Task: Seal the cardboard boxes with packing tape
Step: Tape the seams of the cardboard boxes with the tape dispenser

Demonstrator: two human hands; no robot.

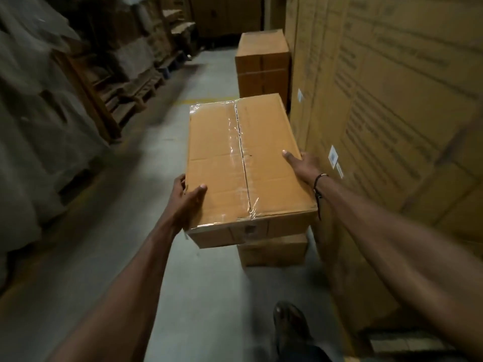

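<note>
A brown cardboard box (pixel 222 158) fills the middle of the head view, with clear packing tape running down its centre seam and along its far and near edges. My left hand (pixel 185 199) grips its near left corner, thumb on top and fingers curled round the side. My right hand (pixel 303 163) holds the right edge, thumb flat on the lid and fingers hidden behind the box. The box is held above a lower cardboard box (pixel 274 250) on the floor; whether they touch cannot be told. No tape roll is in view.
Another stack of boxes (pixel 262 64) stands farther down the aisle. Tall printed cartons (pixel 392 100) form a wall at the right. Wrapped goods and wooden pallets (pixel 86 82) line the left. Grey concrete floor (pixel 183 283) runs between, and my foot (pixel 290 322) shows below.
</note>
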